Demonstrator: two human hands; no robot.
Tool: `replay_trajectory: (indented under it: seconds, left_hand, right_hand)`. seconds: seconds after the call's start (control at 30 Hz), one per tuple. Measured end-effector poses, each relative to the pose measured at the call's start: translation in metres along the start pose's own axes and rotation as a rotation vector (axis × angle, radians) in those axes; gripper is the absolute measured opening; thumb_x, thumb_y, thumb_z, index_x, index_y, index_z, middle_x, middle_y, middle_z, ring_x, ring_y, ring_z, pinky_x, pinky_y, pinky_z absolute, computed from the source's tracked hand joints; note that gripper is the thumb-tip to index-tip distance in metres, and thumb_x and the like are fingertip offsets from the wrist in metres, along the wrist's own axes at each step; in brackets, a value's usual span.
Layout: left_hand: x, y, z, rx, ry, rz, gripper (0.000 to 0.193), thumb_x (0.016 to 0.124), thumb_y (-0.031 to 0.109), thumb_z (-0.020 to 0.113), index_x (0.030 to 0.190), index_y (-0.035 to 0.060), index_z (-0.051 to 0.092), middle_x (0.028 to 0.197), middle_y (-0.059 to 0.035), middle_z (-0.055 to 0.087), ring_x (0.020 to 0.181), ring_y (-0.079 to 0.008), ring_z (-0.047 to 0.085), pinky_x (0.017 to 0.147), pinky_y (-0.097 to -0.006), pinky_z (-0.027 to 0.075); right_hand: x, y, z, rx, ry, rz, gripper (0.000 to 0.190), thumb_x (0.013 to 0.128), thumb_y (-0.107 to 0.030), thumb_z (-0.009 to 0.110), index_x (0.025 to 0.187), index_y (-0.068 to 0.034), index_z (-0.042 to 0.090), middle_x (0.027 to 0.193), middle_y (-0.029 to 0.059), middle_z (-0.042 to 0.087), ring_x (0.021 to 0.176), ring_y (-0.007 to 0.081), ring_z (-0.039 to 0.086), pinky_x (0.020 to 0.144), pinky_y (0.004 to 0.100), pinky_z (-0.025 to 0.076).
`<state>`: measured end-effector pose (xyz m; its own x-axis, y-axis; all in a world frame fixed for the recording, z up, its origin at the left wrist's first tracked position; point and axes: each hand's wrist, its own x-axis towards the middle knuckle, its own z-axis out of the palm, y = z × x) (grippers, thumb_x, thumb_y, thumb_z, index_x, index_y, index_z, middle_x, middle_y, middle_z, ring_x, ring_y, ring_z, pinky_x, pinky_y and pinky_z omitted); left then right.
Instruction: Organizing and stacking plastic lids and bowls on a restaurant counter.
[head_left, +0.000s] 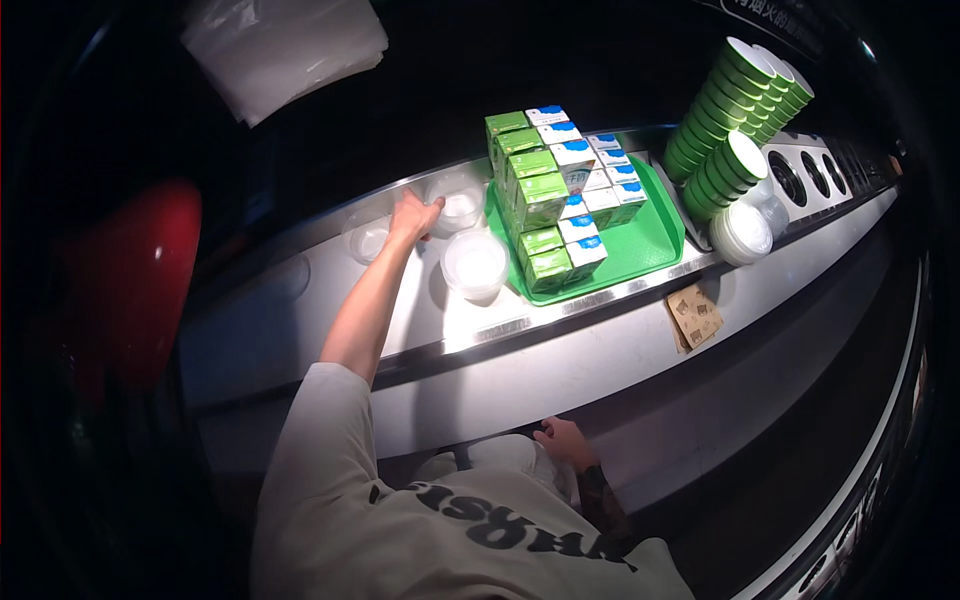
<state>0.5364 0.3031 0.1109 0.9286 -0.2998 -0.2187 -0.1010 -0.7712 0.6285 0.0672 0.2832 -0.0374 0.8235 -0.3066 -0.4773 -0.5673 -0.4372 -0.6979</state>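
My left hand (414, 215) reaches over the counter, its fingers at the near-left rim of a clear plastic bowl (459, 202) towards the back; whether it grips the rim cannot be told. Left of the hand stands another clear bowl (367, 238). A stack of clear round containers (475, 264) is just right of the wrist. Farther right, green and white milk cartons (541, 196) are piled on a green plastic tray (637, 274). My right hand (564, 441) hangs low by my lap, below the counter's edge, its fingers partly curled; nothing shows in it.
Tall stacks of green paper cups (712, 124) rise right of the tray, with round white lids (741, 234) beside them. A brown patterned paper packet (696, 316) lies on the counter's front ledge. Plastic bags (289, 52) are at the upper left, above a blurred red object (142, 285).
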Motion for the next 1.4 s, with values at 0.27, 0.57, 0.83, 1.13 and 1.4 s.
replay_trajectory:
  seconds: [0.27,0.57,0.83,1.13,1.4]
  left_hand:
    - [0.013,-0.026,-0.032,-0.404,0.223,0.113,0.022,0.077,0.011,0.060,0.089,-0.0067,0.061,0.070,-0.0121,0.064,0.058,-0.0191,0.066,0.056,-0.0302,0.055]
    - [0.031,-0.171,-0.078,0.287,0.543,0.130,0.030,0.075,0.023,0.064,0.092,-0.0012,0.061,0.071,-0.0187,0.066,0.059,-0.0277,0.067,0.066,-0.0353,0.055]
    - [0.014,-0.181,-0.114,-0.527,0.231,-0.072,0.022,0.077,0.013,0.061,0.093,-0.0025,0.062,0.076,-0.0157,0.067,0.062,-0.0232,0.067,0.060,-0.0319,0.054]
    - [0.072,-0.338,-0.185,0.239,0.396,0.351,0.050,0.079,0.037,0.058,0.114,0.0027,0.058,0.115,-0.0178,0.057,0.113,-0.0341,0.052,0.099,-0.0420,0.038]
    - [0.040,-0.354,-0.188,0.258,0.266,0.230,0.054,0.075,0.026,0.060,0.124,0.0028,0.054,0.126,-0.0203,0.055,0.118,-0.0359,0.050,0.102,-0.0431,0.037]
  right_hand:
    - [0.001,-0.004,-0.025,0.053,0.050,0.117,0.036,0.081,-0.028,0.070,0.100,0.002,0.064,0.082,0.0175,0.068,0.076,0.0269,0.068,0.069,0.0349,0.054]
    - [0.017,-0.019,-0.018,-0.082,-0.023,0.127,0.038,0.081,-0.030,0.068,0.099,0.003,0.063,0.083,0.0180,0.068,0.079,0.0310,0.067,0.070,0.0374,0.053]
    - [0.007,-0.055,0.033,-0.035,0.033,0.147,0.037,0.082,-0.031,0.068,0.101,0.000,0.065,0.084,0.0160,0.068,0.080,0.0263,0.067,0.072,0.0346,0.052]
    - [-0.028,-0.081,0.098,-0.053,0.057,0.167,0.036,0.083,-0.031,0.066,0.101,0.000,0.065,0.091,0.0181,0.068,0.084,0.0292,0.067,0.074,0.0370,0.052]
    - [-0.033,-0.096,0.097,-0.020,0.099,0.158,0.033,0.083,-0.028,0.065,0.098,0.002,0.064,0.088,0.0193,0.068,0.082,0.0308,0.068,0.072,0.0375,0.052]
